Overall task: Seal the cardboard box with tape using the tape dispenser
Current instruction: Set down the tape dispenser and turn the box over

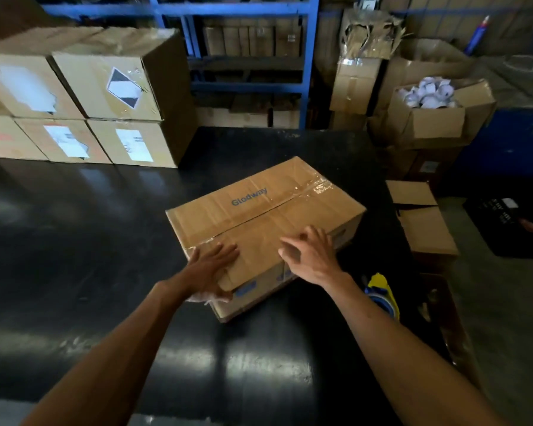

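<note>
A closed brown cardboard box (259,210) printed "Glodway" lies at an angle on the black table (74,241). Clear tape runs along its top seam. My left hand (211,269) lies on the box's near left corner, fingers on top and thumb down the side over a loose bit of clear tape. My right hand (308,255) rests on the top near the right edge with fingers bent and spread. The yellow and blue tape dispenser (382,295) lies on the table to the right, just beyond my right forearm, with neither hand on it.
Stacked labelled cartons (83,96) stand at the table's far left. Blue shelving (250,56) is behind. Right of the table sit an open box of white items (428,112) and another open box (422,219) on the floor.
</note>
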### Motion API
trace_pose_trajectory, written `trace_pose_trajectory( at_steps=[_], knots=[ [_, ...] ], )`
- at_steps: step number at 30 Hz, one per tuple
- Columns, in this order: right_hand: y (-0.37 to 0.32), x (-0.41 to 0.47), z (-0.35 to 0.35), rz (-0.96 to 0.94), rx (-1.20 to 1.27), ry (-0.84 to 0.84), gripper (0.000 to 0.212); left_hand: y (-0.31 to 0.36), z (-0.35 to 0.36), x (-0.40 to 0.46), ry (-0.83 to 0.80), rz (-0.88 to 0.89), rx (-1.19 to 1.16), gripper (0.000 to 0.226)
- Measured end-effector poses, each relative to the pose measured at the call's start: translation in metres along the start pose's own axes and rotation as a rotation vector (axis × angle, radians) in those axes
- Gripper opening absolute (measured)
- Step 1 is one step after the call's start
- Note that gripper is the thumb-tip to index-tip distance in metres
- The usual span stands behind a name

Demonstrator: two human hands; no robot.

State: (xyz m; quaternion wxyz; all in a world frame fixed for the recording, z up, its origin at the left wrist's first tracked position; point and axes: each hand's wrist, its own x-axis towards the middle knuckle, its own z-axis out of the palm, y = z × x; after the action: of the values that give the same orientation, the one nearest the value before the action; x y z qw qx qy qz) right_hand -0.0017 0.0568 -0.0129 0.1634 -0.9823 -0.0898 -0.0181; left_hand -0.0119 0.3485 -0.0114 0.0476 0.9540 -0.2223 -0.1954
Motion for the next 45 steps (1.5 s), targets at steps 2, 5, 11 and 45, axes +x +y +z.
trace_pose_trajectory(
  at_steps=[2,5,11,45],
  knots=[
    [0.013,0.004,-0.005,0.125,-0.012,-0.140,0.075,-0.011,-0.004,-0.006,-0.024,-0.031,-0.010,0.120],
    [0.011,-0.002,0.000,0.202,-0.061,-0.268,0.090,-0.021,-0.011,-0.013,-0.050,-0.098,0.004,0.116],
    [-0.021,-0.026,0.000,0.197,-0.259,-0.094,0.087,-0.055,-0.021,-0.010,-0.179,-0.072,-0.014,0.114],
    [-0.087,-0.054,0.018,0.505,-0.117,-0.205,0.076,-0.070,-0.015,-0.011,-0.081,-0.016,0.074,0.095]
  ],
)
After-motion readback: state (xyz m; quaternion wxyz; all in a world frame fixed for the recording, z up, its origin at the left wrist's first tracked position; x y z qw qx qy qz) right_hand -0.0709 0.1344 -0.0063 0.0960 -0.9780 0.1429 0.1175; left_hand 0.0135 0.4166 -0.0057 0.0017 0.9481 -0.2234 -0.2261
